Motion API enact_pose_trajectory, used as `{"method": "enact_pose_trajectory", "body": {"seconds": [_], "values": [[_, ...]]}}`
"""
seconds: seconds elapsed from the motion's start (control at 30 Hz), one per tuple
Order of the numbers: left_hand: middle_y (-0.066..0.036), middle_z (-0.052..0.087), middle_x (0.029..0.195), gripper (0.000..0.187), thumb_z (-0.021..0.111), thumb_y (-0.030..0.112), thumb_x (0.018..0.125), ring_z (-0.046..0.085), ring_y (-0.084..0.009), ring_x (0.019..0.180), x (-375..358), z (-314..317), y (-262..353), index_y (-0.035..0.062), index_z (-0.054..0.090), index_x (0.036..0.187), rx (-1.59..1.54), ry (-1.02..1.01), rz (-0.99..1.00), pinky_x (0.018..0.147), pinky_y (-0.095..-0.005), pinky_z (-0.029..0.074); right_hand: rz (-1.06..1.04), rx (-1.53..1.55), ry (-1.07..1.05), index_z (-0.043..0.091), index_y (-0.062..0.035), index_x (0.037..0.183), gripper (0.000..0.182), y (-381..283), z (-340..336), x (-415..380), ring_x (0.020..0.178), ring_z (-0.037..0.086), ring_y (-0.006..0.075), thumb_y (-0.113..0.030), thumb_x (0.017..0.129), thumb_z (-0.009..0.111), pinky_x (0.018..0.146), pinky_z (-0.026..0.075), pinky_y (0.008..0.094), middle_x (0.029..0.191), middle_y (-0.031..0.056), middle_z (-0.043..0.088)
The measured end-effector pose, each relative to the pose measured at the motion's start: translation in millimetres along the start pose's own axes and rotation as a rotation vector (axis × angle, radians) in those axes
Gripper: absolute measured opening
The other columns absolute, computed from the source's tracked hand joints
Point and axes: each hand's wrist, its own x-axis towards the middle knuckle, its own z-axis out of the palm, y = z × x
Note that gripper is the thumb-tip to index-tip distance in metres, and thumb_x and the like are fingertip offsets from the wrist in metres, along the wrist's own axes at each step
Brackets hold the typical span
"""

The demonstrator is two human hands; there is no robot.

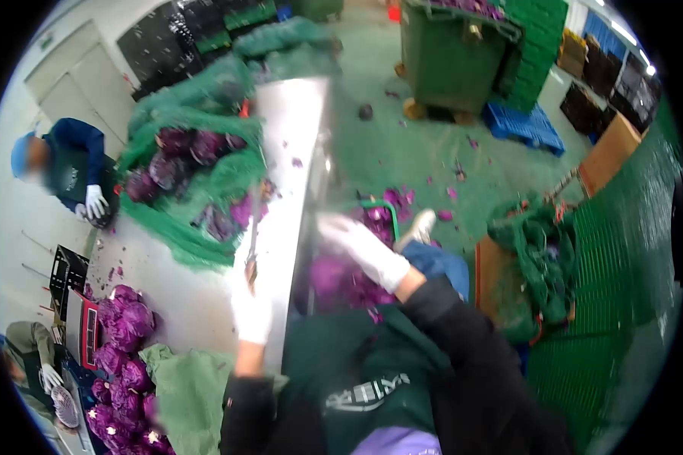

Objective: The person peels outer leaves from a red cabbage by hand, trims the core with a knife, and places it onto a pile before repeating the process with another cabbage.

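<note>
My left hand [252, 307], in a white glove, is closed around the handle of a knife [256, 227] at the edge of the steel table [281, 159]. The knife's blade points away from me and is partly blurred. My right hand [368, 250], also gloved, is stretched out over a green-rimmed container [393, 216] of red cabbage leaves [372, 288]. Its fingers are smeared by motion but look extended, and I see nothing in them. Below it is a blurred purple piece [330, 274]. A green net bag [182, 235] with red cabbages [171, 167] lies open left of the knife.
Trimmed red cabbages [125, 322] are piled at the table's near left, beside a green cloth [190, 390]. Two co-workers [76, 159] stand across the table. Right are a net bag on a carton [539, 258], a green wheeled bin [455, 61] and a blue pallet [524, 125]. Leaves litter the floor.
</note>
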Motion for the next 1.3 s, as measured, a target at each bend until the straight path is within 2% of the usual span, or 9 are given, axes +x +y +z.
{"method": "enact_pose_trajectory", "body": {"seconds": [0.07, 0.17, 0.33, 0.47, 0.57, 0.7, 0.87, 1.1, 1.3], "values": [[-0.022, 0.047, 0.144, 0.060, 0.047, -0.005, 0.092, 0.046, -0.0303, 0.136, -20.4, -52.2, -19.8, 0.0002, 0.035, 0.150, 0.274, 0.159, 0.014, 0.114, -0.0394, 0.035, 0.262, 0.374, 0.102, 0.068, -0.0093, 0.116, 0.028, 59.3, -7.4, -5.5, 0.093, 0.062, 0.0129, -0.029, 0.100, 0.056, 0.077, 0.049, 0.0288, 0.104, 0.0000, 0.067], [-0.027, 0.050, 0.135, 0.069, 0.046, -0.009, 0.085, 0.052, -0.0394, 0.124, -73.1, -111.9, -65.1, 0.0029, 0.033, 0.151, 0.728, 0.340, -0.030, 0.108, -0.0433, 0.039, 0.356, 0.456, 0.136, 0.069, -0.0106, 0.114, 0.026, 108.4, -19.0, -28.9, 0.087, 0.063, 0.0109, -0.028, 0.098, 0.058, 0.074, 0.047, 0.0264, 0.099, -0.0011, 0.069], [-0.026, 0.050, 0.115, 0.074, 0.051, -0.009, 0.084, 0.058, -0.0430, 0.099, -119.8, -153.2, -108.1, 0.0143, 0.034, 0.153, 1.143, 0.393, -0.546, 0.090, -0.0487, 0.048, 0.471, 0.520, 0.167, 0.068, -0.0099, 0.113, 0.030, 144.5, -34.8, -64.5, 0.089, 0.064, 0.0132, -0.033, 0.097, 0.058, 0.078, 0.048, 0.0285, 0.102, 0.0037, 0.070], [-0.021, 0.045, 0.137, 0.069, 0.064, 0.028, 0.089, 0.043, -0.0361, 0.130, -85.5, -114.4, -50.6, 0.0137, 0.037, 0.151, 1.505, 0.159, -0.881, 0.099, -0.0488, 0.045, 0.539, 0.509, 0.287, 0.069, -0.0090, 0.113, 0.030, 143.2, -68.2, -84.5, 0.086, 0.064, 0.0134, -0.031, 0.097, 0.058, 0.078, 0.049, 0.0280, 0.100, 0.0033, 0.070], [-0.024, 0.036, 0.149, 0.073, 0.065, 0.037, 0.089, 0.032, -0.0396, 0.140, -60.7, -89.7, -58.7, 0.0105, 0.036, 0.151, 1.478, 0.133, -0.512, 0.110, -0.0507, 0.036, 0.419, 0.543, 0.353, 0.069, -0.0081, 0.111, 0.025, 177.2, -106.1, -101.2, 0.082, 0.064, 0.0136, -0.026, 0.096, 0.058, 0.071, 0.050, 0.0270, 0.093, 0.0041, 0.071], [-0.027, 0.024, 0.157, 0.092, 0.066, 0.056, 0.087, 0.023, -0.0450, 0.145, -7.5, -24.9, -81.8, 0.0080, 0.028, 0.155, 1.066, 0.008, -0.458, 0.119, -0.0498, 0.024, 0.415, 0.577, 0.490, 0.069, -0.0068, 0.106, 0.024, 176.2, -153.8, -128.6, 0.078, 0.063, 0.0104, -0.025, 0.095, 0.059, 0.068, 0.048, 0.0240, 0.088, 0.0008, 0.069], [-0.022, -0.005, 0.165, 0.114, 0.056, 0.084, 0.075, -0.005, -0.0475, 0.150, 39.3, 32.8, -94.0, 0.0325, 0.001, 0.160, 1.124, -0.121, -0.933, 0.107, -0.0783, 0.011, 0.676, 0.670, 0.657, 0.069, -0.0121, 0.103, 0.019, 218.5, -221.1, -188.4, 0.076, 0.061, 0.0056, -0.027, 0.094, 0.061, 0.067, 0.044, 0.0216, 0.089, -0.0023, 0.069], [-0.041, 0.007, 0.156, 0.134, 0.081, 0.064, 0.067, 0.012, -0.0559, 0.145, 48.1, 65.8, -87.3, 0.0134, -0.001, 0.160, 1.391, -0.075, -0.874, 0.117, -0.0611, 0.017, 1.258, 0.568, 0.775, 0.070, -0.0124, 0.101, 0.019, 340.6, -276.7, -280.2, 0.067, 0.062, 0.0080, -0.027, 0.091, 0.065, 0.057, 0.044, 0.0238, 0.084, 0.0008, 0.071], [-0.039, 0.036, 0.145, 0.124, 0.078, 0.059, 0.072, 0.043, -0.0490, 0.132, 48.1, 55.3, -88.9, -0.0037, 0.012, 0.155, 1.592, -0.205, -0.630, 0.112, -0.0497, 0.035, 1.172, 0.613, 0.657, 0.070, -0.0121, 0.107, 0.022, 358.9, -303.4, -254.6, 0.074, 0.063, 0.0060, -0.028, 0.095, 0.060, 0.068, 0.047, 0.0228, 0.087, -0.0016, 0.070]]}}
